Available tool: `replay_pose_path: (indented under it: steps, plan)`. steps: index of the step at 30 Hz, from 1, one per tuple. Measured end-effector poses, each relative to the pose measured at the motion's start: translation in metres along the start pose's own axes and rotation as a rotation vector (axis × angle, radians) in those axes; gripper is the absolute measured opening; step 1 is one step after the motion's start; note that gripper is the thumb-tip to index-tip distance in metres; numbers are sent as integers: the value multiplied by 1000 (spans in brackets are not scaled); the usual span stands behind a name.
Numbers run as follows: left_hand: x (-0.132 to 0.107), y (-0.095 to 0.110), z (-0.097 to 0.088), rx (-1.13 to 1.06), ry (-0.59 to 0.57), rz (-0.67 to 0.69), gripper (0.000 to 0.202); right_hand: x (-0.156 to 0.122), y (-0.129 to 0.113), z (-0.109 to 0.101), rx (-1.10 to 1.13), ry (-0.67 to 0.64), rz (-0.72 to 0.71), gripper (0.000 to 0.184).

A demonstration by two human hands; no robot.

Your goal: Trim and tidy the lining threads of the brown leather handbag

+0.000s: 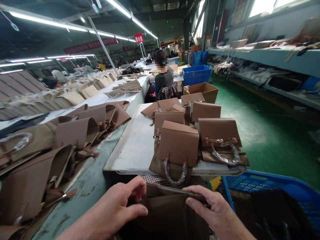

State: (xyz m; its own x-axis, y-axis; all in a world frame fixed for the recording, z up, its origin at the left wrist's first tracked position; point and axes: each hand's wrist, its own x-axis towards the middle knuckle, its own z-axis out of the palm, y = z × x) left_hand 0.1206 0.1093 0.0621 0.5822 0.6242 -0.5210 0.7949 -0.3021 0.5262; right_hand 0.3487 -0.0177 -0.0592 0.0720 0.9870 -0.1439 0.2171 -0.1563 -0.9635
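A dark brown handbag body (167,213) stands upright low in front of me, its top edge facing up and its lower part cut off by the frame. My right hand (212,206) pinches the top edge near the right corner, thumb on the near side and fingers over the rim. At the left corner is my left hand (125,200), its fingers curled and its thumb apart from them against the dark panel. Just beyond, a brown handbag (178,143) with a plastic-wrapped handle (176,173) lies at the near edge of the white table (130,140).
More brown bags (220,133) crowd the white table's right side. Brown bag pieces (75,133) line the bench at left. A blue crate (270,180) holding dark items stands at lower right. Ahead sits a person in a striped top (164,80), near a blue bin (196,75) and cardboard box (203,92).
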Motion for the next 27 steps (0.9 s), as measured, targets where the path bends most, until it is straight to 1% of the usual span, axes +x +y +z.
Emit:
replay_pose_path:
  steps: [2, 4, 6, 9, 12, 17, 20, 22, 24, 27]
  plan:
    - [-1, -3, 3, 41, 11, 33, 9, 1, -1, 0, -4, 0, 5, 29]
    - [-1, -5, 4, 18, -18, 50, 9, 1, -3, -1, -15, -9, 8, 30]
    - [2, -7, 4, -35, -26, 33, 14, 1, -6, -1, -12, -16, 5, 29]
    - [8, -8, 5, -51, 27, 6, 22, 0, -8, -2, 7, -19, 7, 30]
    - [13, -7, 9, 54, 102, 76, 28, -1, -10, -3, 25, -30, 24, 32]
    - [20, -9, 14, 227, 184, 180, 24, -1, -11, -4, 61, -18, 37, 33]
    - [24, -13, 16, 262, 236, 274, 21, -1, -12, -4, 104, -7, 42, 34]
    - [26, -14, 16, 247, 259, 309, 20, -1, -12, -4, 155, -4, 50, 35]
    - [27, -14, 16, 201, 238, 301, 19, -2, -12, -4, 216, -3, 59, 35]
    - [28, -12, 15, 104, 172, 258, 18, -2, -12, -5, 264, 10, 73, 36]
